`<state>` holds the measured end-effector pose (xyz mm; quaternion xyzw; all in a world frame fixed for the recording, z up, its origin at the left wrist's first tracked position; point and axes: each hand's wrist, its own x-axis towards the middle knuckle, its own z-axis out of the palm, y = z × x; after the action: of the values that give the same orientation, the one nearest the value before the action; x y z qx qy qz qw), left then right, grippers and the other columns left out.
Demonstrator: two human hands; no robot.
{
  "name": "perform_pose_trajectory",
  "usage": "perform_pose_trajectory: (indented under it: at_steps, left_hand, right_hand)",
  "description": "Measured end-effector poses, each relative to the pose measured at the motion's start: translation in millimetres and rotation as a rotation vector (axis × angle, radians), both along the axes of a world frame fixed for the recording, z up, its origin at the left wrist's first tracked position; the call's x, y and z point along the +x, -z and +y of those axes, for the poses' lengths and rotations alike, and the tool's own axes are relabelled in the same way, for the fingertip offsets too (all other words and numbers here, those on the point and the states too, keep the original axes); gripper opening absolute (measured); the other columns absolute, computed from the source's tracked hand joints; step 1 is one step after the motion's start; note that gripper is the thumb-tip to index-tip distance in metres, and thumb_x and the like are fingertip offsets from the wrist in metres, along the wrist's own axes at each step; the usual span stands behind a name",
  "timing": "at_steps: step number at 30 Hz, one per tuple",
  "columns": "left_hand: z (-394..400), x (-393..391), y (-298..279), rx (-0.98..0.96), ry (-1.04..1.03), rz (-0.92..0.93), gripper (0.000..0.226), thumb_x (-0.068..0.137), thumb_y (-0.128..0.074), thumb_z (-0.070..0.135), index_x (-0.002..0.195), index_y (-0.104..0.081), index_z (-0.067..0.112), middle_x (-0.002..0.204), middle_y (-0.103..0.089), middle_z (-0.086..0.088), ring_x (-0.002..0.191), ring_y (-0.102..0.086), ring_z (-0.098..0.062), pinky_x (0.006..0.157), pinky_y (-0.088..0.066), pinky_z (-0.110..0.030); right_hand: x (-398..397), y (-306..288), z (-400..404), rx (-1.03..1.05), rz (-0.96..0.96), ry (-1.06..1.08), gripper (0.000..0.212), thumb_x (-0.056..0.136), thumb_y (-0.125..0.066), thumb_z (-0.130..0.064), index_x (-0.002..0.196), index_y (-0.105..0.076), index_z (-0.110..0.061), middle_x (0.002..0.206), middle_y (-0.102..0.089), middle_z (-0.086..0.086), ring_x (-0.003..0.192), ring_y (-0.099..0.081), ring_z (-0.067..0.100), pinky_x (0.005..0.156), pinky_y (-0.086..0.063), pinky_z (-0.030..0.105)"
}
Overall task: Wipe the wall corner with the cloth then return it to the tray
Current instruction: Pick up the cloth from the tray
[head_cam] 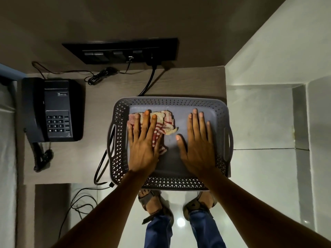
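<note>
Cloth (165,122), red-and-white checked and crumpled, lies in the left half of a grey tray (172,102), which is where this description ends; the room comes first.

Two walls meet in a corner (225,66) at the upper right, a brownish wall ahead and a pale wall to the right. This is probably the corner to be wiped. A wooden desk (188,83) butts against both walls. On the brownish wall sits a black switch panel (121,51), with a thick cable (148,83) plugged in and running down behind the tray. A black desk phone (53,110) rests at the desk's left end, well apart from the tray.

The tray has perforated sides and slot handles. It sits at the desk's front right, its near edge overhanging the floor, within easy reach of the person standing below it.

Both bare hands lie flat, palms down, inside the tray. The left hand (143,142) has its fingers spread and rests on top of the cloth, seemingly to gather it or to press it down. The right hand (198,140) is also spread, empty, resting on the bare tray floor just beside the cloth, likely steadying the overhanging tray.

Whether wiping is yet to start or already finished cannot be told from this view.
</note>
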<state>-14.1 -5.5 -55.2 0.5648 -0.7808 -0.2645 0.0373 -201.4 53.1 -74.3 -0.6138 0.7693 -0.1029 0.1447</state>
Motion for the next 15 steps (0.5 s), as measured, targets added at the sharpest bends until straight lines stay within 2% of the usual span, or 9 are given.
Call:
perform_pose_trajectory:
  at_steps: [3, 5, 7, 9, 12, 13, 15]
  left_hand:
    - [0.7, -6.8, -14.9, 0.122, -0.138, 0.205, 0.068, 0.113, -0.036, 0.039, 0.174, -0.015, 0.017, 0.184, -0.007, -0.003, 0.171, 0.006, -0.028, 0.138, -0.002, -0.061]
    - [5.9, -16.6, -30.9, 0.241, -0.245, 0.318, 0.065, 0.115, -0.038, 0.041, 0.174, -0.014, 0.028, 0.183, -0.009, 0.003, 0.171, 0.0, -0.026, 0.137, -0.013, -0.064]
    - [13.6, -32.7, -54.8, 0.393, -0.414, 0.472, 0.063, 0.113, -0.042, 0.049, 0.171, -0.017, 0.045, 0.181, -0.021, -0.002, 0.166, -0.026, -0.034, 0.125, -0.039, -0.07]
    - [23.9, -51.1, -80.2, 0.452, -0.524, 0.589, 0.064, 0.105, -0.045, 0.056, 0.164, -0.021, 0.055, 0.174, -0.038, -0.008, 0.155, -0.048, -0.035, 0.115, -0.052, -0.068]
    - [40.9, -83.8, -108.1, 0.438, -0.512, 0.677, 0.059, 0.103, -0.047, 0.055, 0.156, -0.023, 0.061, 0.169, -0.048, -0.001, 0.152, -0.052, -0.026, 0.12, -0.051, -0.061]
    - [45.5, -95.8, -116.5, 0.429, -0.496, 0.691, 0.058, 0.104, -0.047, 0.054, 0.157, -0.024, 0.06, 0.168, -0.048, 0.001, 0.152, -0.052, -0.024, 0.121, -0.05, -0.058]
    - [56.3, -122.8, -129.8, 0.413, -0.472, 0.715, 0.062, 0.103, -0.048, 0.055, 0.162, -0.025, 0.055, 0.167, -0.049, 0.004, 0.151, -0.054, -0.02, 0.122, -0.051, -0.054]
  right_hand:
    - [-1.1, -14.5, -3.8, 0.031, -0.131, 0.029, 0.079, 0.115, -0.029, -0.051, 0.177, -0.025, -0.002, 0.186, -0.021, 0.018, 0.175, -0.018, 0.034, 0.143, -0.017, 0.057]
    - [-4.1, -29.0, -0.4, -0.021, -0.254, 0.078, 0.075, 0.116, -0.035, -0.045, 0.175, -0.026, 0.0, 0.185, -0.025, 0.019, 0.175, -0.021, 0.032, 0.144, -0.019, 0.052]
    - [-6.7, -47.3, 6.4, -0.102, -0.374, 0.158, 0.072, 0.117, -0.043, -0.037, 0.175, -0.027, 0.001, 0.185, -0.028, 0.018, 0.174, -0.023, 0.029, 0.144, -0.017, 0.041]
    - [-10.4, -67.2, 14.0, -0.186, -0.437, 0.244, 0.067, 0.117, -0.044, -0.033, 0.175, -0.029, -0.002, 0.184, -0.031, 0.013, 0.173, -0.026, 0.024, 0.143, -0.022, 0.038]
    - [-30.0, -89.0, 33.6, -0.273, -0.518, 0.331, 0.066, 0.117, -0.039, -0.033, 0.176, -0.028, -0.006, 0.185, -0.032, 0.013, 0.172, -0.031, 0.024, 0.139, -0.034, 0.046]
    - [-39.6, -93.5, 44.2, -0.292, -0.53, 0.35, 0.067, 0.118, -0.039, -0.032, 0.177, -0.025, -0.007, 0.186, -0.031, 0.012, 0.173, -0.031, 0.022, 0.139, -0.034, 0.043]
    - [-63.0, -96.6, 70.6, -0.308, -0.5, 0.417, 0.068, 0.118, -0.037, -0.032, 0.179, -0.021, -0.008, 0.188, -0.026, 0.009, 0.174, -0.024, 0.012, 0.14, -0.026, 0.028]
